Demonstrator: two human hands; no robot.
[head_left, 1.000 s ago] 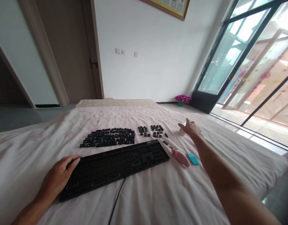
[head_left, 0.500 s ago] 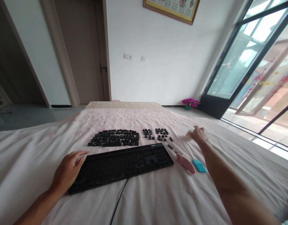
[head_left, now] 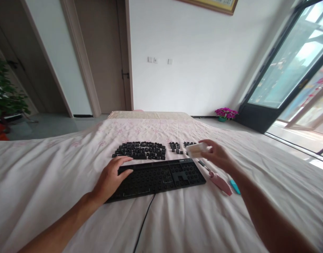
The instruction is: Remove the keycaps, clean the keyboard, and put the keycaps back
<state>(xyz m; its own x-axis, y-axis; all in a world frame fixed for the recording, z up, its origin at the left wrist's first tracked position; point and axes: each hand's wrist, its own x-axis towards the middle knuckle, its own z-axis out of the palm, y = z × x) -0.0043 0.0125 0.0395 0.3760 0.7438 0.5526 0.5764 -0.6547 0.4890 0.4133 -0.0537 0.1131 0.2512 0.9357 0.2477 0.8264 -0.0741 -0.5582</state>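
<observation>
A black keyboard [head_left: 148, 179] stripped of its keycaps lies slanted on the pale bed sheet, its cable running toward me. My left hand [head_left: 111, 175] is over the keyboard's left end, thumb and fingers apart, holding nothing; whether it touches the keyboard I cannot tell. In my right hand [head_left: 212, 153] is a small clear pack of cotton swabs [head_left: 196, 150], slightly blurred, with tan sticks showing. It is above the keyboard's far right corner. Loose black keycaps [head_left: 142, 150] lie grouped in rows behind the keyboard, some on the right hidden by the pack.
A pink-handled brush [head_left: 221, 183] lies right of the keyboard. Beside it is a bright blue piece [head_left: 235, 187], partly hidden by my right forearm. The sheet [head_left: 177, 221] is wrinkled. Beyond the bed are a wall, doors and a potted purple flower [head_left: 226, 113].
My right hand has come back leftward from the far right, bringing the pack of cotton swabs toward the keyboard. My left hand has moved right over the keyboard. The view has turned left.
</observation>
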